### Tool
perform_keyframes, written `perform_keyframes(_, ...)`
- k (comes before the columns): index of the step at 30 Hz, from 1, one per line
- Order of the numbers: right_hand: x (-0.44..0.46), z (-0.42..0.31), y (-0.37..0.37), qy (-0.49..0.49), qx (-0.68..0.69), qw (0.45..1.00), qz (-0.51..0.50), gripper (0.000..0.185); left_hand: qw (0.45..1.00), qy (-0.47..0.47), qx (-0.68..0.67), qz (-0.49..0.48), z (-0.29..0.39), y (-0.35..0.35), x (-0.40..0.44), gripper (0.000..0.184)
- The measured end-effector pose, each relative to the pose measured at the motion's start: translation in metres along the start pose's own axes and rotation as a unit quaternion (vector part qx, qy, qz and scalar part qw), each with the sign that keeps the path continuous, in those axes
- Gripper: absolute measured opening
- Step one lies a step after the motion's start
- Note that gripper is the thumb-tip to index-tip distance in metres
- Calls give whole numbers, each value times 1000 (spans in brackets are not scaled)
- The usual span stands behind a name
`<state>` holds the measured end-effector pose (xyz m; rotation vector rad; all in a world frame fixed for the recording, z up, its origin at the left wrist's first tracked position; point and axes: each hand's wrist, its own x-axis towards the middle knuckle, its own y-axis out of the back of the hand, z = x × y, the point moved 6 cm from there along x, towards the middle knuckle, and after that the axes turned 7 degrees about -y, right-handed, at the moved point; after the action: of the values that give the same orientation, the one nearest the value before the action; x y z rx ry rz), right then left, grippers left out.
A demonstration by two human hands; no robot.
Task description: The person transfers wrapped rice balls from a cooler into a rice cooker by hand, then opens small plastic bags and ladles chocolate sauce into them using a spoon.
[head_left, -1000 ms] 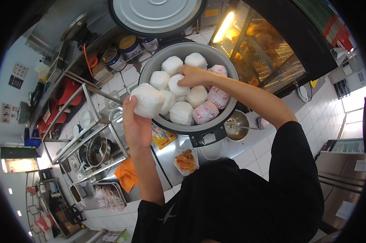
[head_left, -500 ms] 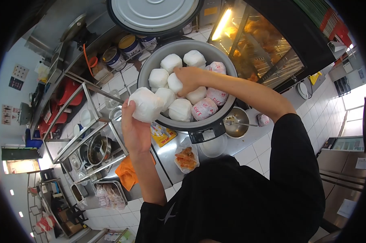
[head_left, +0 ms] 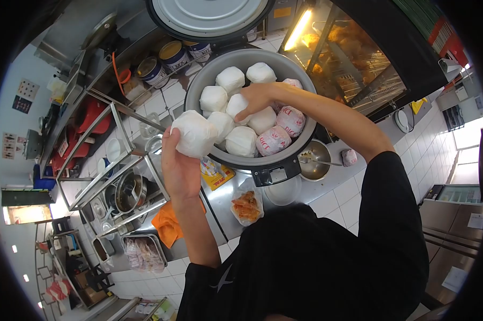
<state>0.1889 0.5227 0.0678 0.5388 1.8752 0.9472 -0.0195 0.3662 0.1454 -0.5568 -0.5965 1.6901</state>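
A white paper-wrapped bundle (head_left: 194, 134) rests in my left hand (head_left: 178, 168), held up at the left edge of the large round grey pot (head_left: 195, 75). Inside the pot lie several plain white bundles (head_left: 241, 141) and a few with red print (head_left: 274, 140) on the right side. My right hand (head_left: 256, 100) reaches in over the far rim area, its fingers closed around another white bundle (head_left: 237, 108) near the middle. The undersides of its fingers are partly hidden.
Behind the pot stands its open lid (head_left: 209, 16). A lit glass cabinet (head_left: 353, 59) is at the right. Nearer lie a metal bowl with a fork (head_left: 314, 170), a bag of orange food (head_left: 246, 207), an orange cloth (head_left: 167, 224) and a metal rack (head_left: 113, 184).
My right hand has shifted slightly on the white bundle in the pot, its fingers now more from above. My left hand still holds its bundle. The view has moved a little.
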Motion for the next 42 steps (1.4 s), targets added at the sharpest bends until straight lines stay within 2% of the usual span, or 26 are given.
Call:
perform_keyframes(3,-3,-6,12,71,77,990,91,96,1000,6,6,-4,-1,0,-1,43)
perform_keyframes(6,13,5,-2,49,187,981,13,81,1000,5,13,7,1,3,-3,43)
perform_keyframes(9,17,16,-4,86,271,958,-35,67,1000,12,7,-9,1,4,4,43)
perform_keyframes(12,10,20,1,102,209,973,4,54,998,6,40,-45,3,-14,16,46)
perform_keyframes(15,22,30,-6,72,80,992,64,47,986,11,130,-103,0,-51,39,56)
perform_keyframes(16,18,29,-5,65,83,990,94,40,978,27,148,-147,-6,-61,54,61)
perform_keyframes(19,8,28,-5,57,68,990,112,38,942,22,251,-223,-30,-96,99,61)
perform_keyframes(21,-18,21,-3,78,113,983,121,38,905,26,337,-256,-52,-116,125,62)
perform_keyframes(22,-32,20,4,89,135,979,125,39,898,48,338,-277,-64,-124,138,63)
perform_keyframes(24,-58,29,23,83,170,975,117,58,880,95,340,-317,-88,-133,156,65)
perform_keyframes(25,-68,36,31,79,186,973,114,69,894,113,295,-318,-96,-134,160,64)
perform_keyframes(27,-90,66,39,51,406,901,148,77,912,152,204,-320,-108,-139,164,63)
perform_keyframes(28,-98,78,41,35,508,846,160,81,910,146,213,-325,-112,-141,162,61)
perform_keyframes(31,-108,75,47,75,555,815,151,88,894,150,244,-345,-129,-137,145,54)
perform_keyframes(32,-105,74,43,47,511,835,198,80,881,163,256,-362,-139,-131,142,51)
perform_keyframes(34,-101,74,40,18,489,858,156,65,847,157,333,-382,-140,-125,137,45)
perform_keyframes(36,-96,75,40,21,484,862,151,50,766,43,484,-422,-128,-117,143,44)
perform_keyframes(37,-94,77,44,11,450,875,177,50,712,-13,551,-435,-122,-111,146,43)
perform_keyframes(40,-92,79,57,-32,342,909,237,52,525,-74,670,-520,-133,-78,135,48)
perform_keyframes(42,-90,73,69,-79,276,923,256,56,485,-113,716,-489,-137,-77,111,54)
